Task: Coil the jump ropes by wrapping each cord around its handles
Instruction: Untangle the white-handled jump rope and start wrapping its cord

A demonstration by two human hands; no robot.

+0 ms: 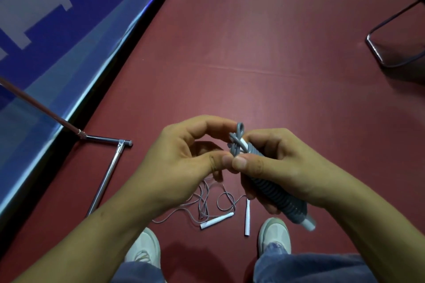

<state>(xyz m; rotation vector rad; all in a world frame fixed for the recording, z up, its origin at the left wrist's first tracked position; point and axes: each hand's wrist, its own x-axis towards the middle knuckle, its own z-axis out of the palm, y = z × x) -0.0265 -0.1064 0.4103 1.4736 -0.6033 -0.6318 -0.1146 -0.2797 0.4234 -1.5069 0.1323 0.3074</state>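
Head view showed the wound jump rope (pixel 273 193) held in the air in front of the person. Its grey cord was packed in tight turns along the white handles (pixel 309 224), and a small end loop (pixel 239 127) stuck up at the top. The right hand (pixel 287 167) was clamped round the bundle, thumb pressing on the last turns. The left hand (pixel 181 156) pinched the cord just below the loop, so the two hands met there.

The tuck looked unfinished. If the left pinch let go before the loop was drawn snug, the springy cord would likely throw off several turns. Too hard a pull could instead slide turns off the handle end.

Below, a second rope (pixel 207 204) lay loose on the red floor (pixel 253 53) between the shoes (pixel 145 248), its thin cord tangled in loops. A careless lift could tighten that snarl into a knot, and a step could catch it.
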